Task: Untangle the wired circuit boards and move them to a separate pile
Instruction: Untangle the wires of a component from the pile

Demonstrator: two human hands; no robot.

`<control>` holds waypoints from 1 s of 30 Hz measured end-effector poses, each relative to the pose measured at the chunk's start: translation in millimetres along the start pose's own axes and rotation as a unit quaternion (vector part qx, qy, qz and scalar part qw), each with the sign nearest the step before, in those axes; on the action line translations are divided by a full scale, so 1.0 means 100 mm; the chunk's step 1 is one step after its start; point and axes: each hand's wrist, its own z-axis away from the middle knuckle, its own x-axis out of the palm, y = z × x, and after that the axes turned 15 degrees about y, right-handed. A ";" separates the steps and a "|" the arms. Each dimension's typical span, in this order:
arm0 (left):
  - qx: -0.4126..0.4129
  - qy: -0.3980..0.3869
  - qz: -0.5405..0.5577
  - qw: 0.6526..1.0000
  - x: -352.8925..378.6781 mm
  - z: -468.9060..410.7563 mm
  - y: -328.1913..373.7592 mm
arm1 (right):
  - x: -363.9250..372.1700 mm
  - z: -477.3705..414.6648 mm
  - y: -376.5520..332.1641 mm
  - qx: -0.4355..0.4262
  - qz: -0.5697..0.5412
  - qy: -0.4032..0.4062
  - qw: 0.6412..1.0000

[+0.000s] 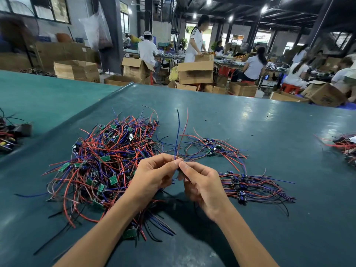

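- A green table (250,116) is filling the foreground, its far edge running at 12 o'clock.
- Left hand (152,174) and right hand (202,182) are pinching one wire pair (178,130) between tangle (107,157), 9 o'clock, and pile (250,185), 3 o'clock.
- Tugging hard is probably risking snagged leads dragging the tangle along.
- Bare room is lying at 5 and far 1 o'clock.

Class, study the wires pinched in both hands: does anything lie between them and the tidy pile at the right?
Nothing visible does. The held wires stand free above the left hand and right hand, and the tidy pile lies just right of them.
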 end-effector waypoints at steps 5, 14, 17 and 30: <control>0.018 0.054 -0.004 0.998 -0.02 -0.04 -0.01 | -0.01 -0.02 0.03 -0.020 0.015 0.015 1.000; 0.049 0.151 -0.002 0.987 -0.09 -0.12 -0.03 | 0.01 0.02 0.01 -0.017 0.045 -0.020 0.999; 0.078 0.169 -0.012 0.983 -0.09 -0.11 -0.03 | 0.03 0.03 0.00 0.000 0.024 -0.039 0.999; 0.088 0.213 -0.019 0.973 -0.17 -0.19 -0.05 | -0.02 0.11 -0.07 0.014 0.016 -0.125 0.992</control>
